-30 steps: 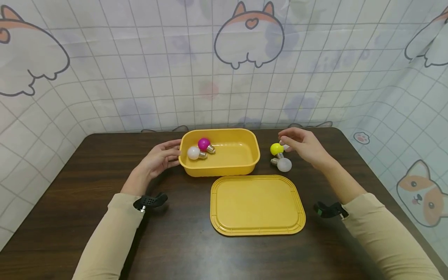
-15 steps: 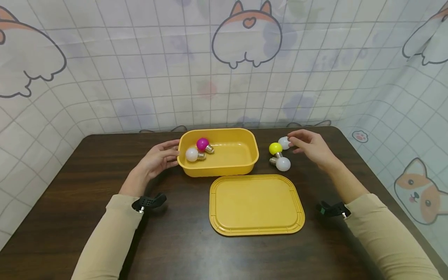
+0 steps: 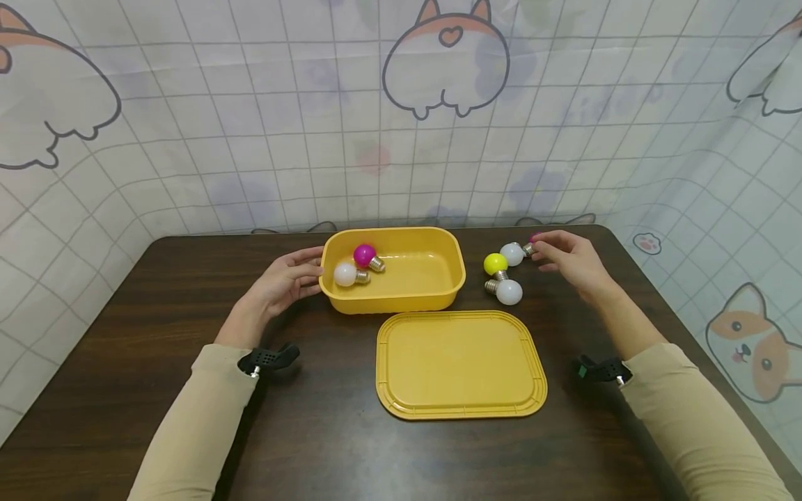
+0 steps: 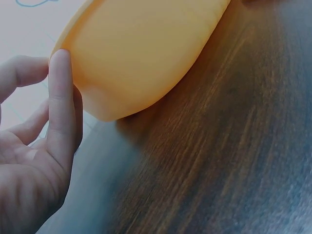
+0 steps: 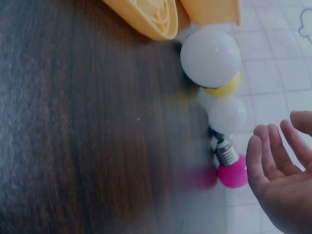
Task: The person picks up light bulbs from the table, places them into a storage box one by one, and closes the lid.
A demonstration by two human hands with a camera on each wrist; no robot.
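Note:
My left hand (image 3: 289, 282) rests against the left end of a yellow plastic box (image 3: 395, 305), its fingers fairly straight and touching the wall near the rim. Inside the box lie a magenta light bulb (image 3: 365, 255) and a white light bulb (image 3: 345, 274). My right hand (image 3: 573, 261) hovers at the table's back right, fingers loosely bent and apart. Beside its fingertips lies another magenta bulb (image 5: 233, 171), mostly hidden by the fingers in the head view. Close to it on the table are a white bulb (image 3: 512, 254), a yellow bulb (image 3: 495, 264) and another white bulb (image 3: 509, 292).
A yellow lid (image 3: 461, 365) lies flat in front of the box. All of it stands on a dark wooden table (image 3: 313, 445). Behind the back edge hangs a white checked cloth (image 3: 282, 139) with dog drawings, and some dark cable (image 3: 564, 221) shows there.
My right hand has moved right and slightly back, off the white bulb and over to the magenta bulb. The left hand has stayed at the box.

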